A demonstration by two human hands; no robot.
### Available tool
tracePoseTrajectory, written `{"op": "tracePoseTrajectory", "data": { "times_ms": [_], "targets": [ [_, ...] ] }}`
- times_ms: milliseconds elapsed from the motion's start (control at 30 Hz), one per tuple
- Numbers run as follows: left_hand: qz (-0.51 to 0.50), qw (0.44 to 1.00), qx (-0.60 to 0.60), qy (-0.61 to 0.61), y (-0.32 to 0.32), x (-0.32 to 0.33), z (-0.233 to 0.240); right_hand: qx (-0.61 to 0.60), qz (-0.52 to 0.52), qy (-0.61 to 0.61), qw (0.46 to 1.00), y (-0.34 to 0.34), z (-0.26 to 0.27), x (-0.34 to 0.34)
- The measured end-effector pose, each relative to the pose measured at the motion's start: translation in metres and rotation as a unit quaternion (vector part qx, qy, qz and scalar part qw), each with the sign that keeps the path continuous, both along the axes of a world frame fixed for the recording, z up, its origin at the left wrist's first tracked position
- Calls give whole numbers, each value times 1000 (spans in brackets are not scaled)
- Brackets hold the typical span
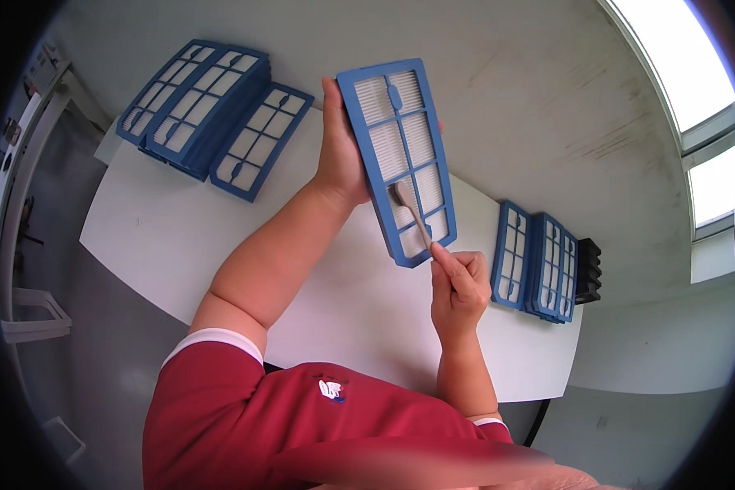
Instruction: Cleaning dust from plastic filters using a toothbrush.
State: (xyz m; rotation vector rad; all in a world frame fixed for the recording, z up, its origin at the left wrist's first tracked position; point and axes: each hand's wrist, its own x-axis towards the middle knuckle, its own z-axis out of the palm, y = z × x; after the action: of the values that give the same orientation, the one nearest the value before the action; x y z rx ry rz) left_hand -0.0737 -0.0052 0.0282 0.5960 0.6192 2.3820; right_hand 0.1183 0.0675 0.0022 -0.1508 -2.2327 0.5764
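My left hand (341,147) grips a blue-framed pleated air filter (404,138) by its left edge and holds it raised above the table. Its white pleats sit behind a blue grid, and its face is turned towards me. Most of my left fingers are hidden behind the frame. Between the thumb and fingers of my right hand (461,288) is the handle of a small toothbrush-like brush (411,205). The dark-bristled head lies over a lower left cell of the filter; whether the bristles touch the pleats I cannot tell.
Stacked blue filters (211,104) stand at the white table's (343,294) left end, with a lower filter (262,142) beside them. More filters (536,263) are at the right, next to a black rack-like object (588,271). A wall (527,92) runs behind the table.
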Motion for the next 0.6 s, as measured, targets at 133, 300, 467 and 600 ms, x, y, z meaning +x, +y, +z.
{"op": "tracePoseTrajectory", "data": {
  "times_ms": [133, 300, 467, 600],
  "targets": [
    [-4, 1000, -7, -29, 1, 0, 0, -18, -19, 16, 1000, 1, -1, -3],
    [-3, 1000, -16, -9, -1, -1, 1, -17, 37, -10, 999, -5, -3, 1],
    [14, 1000, -9, -17, -2, -2, 1, -19, -19, 1, 1000, 2, -2, 1],
    [28, 1000, 5, -11, -10, -10, 3, -42, 45, -41, 997, -7, 0, 10]
  ]
}}
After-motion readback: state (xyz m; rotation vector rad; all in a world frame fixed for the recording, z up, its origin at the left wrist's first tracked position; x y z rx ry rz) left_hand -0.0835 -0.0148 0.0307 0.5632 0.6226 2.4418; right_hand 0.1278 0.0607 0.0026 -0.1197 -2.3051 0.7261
